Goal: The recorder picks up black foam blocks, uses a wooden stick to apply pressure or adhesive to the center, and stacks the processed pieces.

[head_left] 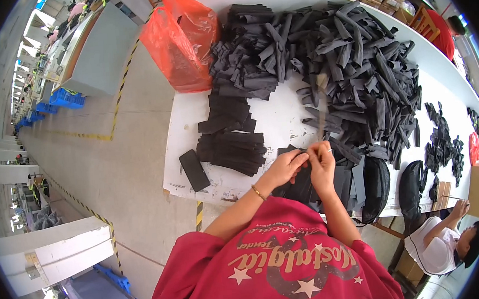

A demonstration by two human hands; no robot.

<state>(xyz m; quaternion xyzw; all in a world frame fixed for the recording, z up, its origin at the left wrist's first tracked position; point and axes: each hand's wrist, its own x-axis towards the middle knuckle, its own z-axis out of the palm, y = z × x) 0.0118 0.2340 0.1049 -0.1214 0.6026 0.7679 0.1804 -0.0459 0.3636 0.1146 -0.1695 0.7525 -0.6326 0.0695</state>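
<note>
My left hand and my right hand are close together over the near edge of the white table. My left fingers are pinched on a small piece of black fabric, mostly covered by the fingers. The right hand is closed too; a long, thin see-through strip, perhaps a flat stick, rises from it and looks blurred. Beneath both hands lie flat dark fabric pieces. Beyond them spreads a big heap of dark fabric tubes. To the left are neatly layered black strips.
A black phone lies at the table's left edge. An orange-red plastic bag stands at the far left corner. Black mesh-like bundles rest on the right. A person in white works at the right, beside smaller dark pieces.
</note>
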